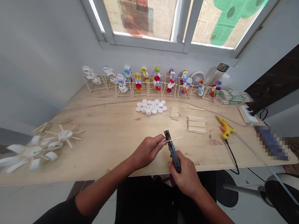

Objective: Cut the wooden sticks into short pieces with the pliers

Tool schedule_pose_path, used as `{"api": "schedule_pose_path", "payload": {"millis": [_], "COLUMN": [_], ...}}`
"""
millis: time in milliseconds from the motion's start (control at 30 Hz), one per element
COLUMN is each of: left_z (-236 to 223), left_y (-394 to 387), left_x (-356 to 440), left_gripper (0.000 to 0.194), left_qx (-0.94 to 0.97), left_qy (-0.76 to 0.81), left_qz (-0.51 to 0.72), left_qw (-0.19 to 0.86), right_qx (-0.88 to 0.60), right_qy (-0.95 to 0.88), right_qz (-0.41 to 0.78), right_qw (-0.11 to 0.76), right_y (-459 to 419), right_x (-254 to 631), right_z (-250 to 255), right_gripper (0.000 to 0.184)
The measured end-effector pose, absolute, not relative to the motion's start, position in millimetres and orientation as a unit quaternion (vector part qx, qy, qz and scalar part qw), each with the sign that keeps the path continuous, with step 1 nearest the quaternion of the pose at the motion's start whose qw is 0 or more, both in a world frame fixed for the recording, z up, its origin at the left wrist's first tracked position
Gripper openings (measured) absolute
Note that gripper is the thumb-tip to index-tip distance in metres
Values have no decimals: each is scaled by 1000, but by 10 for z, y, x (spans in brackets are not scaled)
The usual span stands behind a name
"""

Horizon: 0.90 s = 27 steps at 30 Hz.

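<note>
Near the front edge of the table, my left hand (149,150) pinches one end of a thin wooden stick (177,138). Its other end points to the right. Dark pliers (173,152) are wrapped in my right hand (186,174), their jaws crossing the stick just beside my left fingertips. Whether the jaws are fully closed on it, I cannot tell. Beyond my hands lie a bundle of short sticks (174,113), a larger stack of longer sticks (196,124) and a cluster of white bottle caps (151,106).
Stick frames with colourful cap wheels (156,81) line the wall. A yellow glue gun (226,128) lies right, its cord hanging over the edge, near a power strip (248,115). White wheel-like builds (34,151) sit at left. Wrapped sticks (235,96), a fan (197,78) and a bottle (218,73) stand behind.
</note>
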<state>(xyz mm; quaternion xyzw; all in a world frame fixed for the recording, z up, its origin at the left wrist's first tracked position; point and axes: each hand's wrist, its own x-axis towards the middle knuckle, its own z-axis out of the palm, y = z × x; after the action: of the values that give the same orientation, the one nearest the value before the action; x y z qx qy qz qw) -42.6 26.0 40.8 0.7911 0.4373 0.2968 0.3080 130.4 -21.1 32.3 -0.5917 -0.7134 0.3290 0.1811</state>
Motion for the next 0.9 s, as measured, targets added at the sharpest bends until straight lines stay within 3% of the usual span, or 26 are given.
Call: {"api": "schedule_pose_path", "payload": {"millis": [233,633,767,900], "left_z": [412,235,128,71], "left_y": [300,380,407,389], "left_x": [-442,-460,-433,-399], "left_gripper": [24,21,24,23], "left_qx": [778,808,816,827], "left_qy": [450,465,482,483], "left_qz": [292,285,280,288], "left_qw": [328,225,153,-16], "right_qx": [-594,-608,-626,-622], "right_qy": [-729,-723,-722,-716], "right_qz": [287,282,249,272], "right_qw": [181,165,159,163], "right_y": [-171,-101,-71,-57], "right_x": [1277,1222,1209,1214], "right_z": [235,105,58,76], "right_gripper": [4,6,8,7]}}
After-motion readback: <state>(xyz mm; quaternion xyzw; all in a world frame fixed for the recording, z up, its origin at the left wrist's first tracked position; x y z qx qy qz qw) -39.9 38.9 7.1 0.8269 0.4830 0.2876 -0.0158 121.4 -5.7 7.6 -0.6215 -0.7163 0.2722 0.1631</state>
